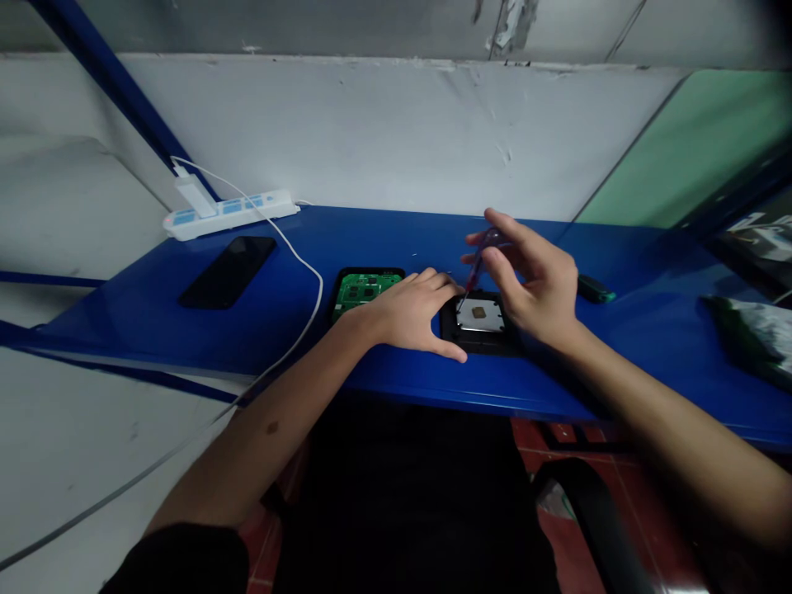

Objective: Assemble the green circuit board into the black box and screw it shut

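My right hand grips a screwdriver with a see-through purplish handle. Its tip points down at the upper left corner of a silver plate, which has a small brown square at its middle. That plate sits inside a black housing lying on the table. My left hand lies with fingers stretched out and thumb apart at the housing's left side, its fingertips by the upper left edge. Left of it, partly behind the hand and wrist, is a green circuit board in a black case.
A white power strip with a plugged-in charger stands at the back left of the blue table. Its white cable crosses the table beside my left arm. A black phone lies left; a dark green object and a plastic bag lie right.
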The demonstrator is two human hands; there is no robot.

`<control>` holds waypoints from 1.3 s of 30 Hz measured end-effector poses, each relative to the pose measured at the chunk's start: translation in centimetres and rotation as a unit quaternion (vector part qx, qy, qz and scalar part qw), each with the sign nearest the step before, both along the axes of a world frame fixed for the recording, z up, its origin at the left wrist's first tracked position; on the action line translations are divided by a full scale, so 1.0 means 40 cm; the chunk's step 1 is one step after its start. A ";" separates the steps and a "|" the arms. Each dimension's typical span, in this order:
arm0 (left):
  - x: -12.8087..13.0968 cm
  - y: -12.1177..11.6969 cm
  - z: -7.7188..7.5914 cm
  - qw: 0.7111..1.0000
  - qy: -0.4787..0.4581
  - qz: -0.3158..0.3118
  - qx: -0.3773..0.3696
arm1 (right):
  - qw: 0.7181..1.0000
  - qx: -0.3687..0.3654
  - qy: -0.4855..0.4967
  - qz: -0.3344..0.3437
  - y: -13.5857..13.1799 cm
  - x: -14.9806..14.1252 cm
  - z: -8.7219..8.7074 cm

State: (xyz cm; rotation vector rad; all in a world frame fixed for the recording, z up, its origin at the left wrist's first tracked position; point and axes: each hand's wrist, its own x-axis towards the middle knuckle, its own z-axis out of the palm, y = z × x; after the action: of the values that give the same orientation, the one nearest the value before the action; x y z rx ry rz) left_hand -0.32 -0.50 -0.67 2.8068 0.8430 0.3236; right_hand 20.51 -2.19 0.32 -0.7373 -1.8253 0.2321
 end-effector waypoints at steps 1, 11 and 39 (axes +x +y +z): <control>0.000 0.000 -0.001 1.000 0.001 -0.001 -0.002 | 1.000 0.012 0.000 -0.009 0.003 0.001 0.000; 0.002 -0.004 0.004 1.000 0.001 0.002 0.000 | 1.000 -0.022 0.006 0.012 -0.005 -0.004 0.007; -0.003 0.000 -0.005 1.000 -0.002 0.006 -0.014 | 0.997 -0.010 0.070 -0.028 0.033 0.026 0.013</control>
State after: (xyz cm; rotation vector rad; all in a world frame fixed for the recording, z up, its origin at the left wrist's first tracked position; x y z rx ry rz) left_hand -0.43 -0.49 -0.85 2.7760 0.8562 0.3161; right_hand 21.54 -0.88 0.86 -0.7666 -1.6699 0.2598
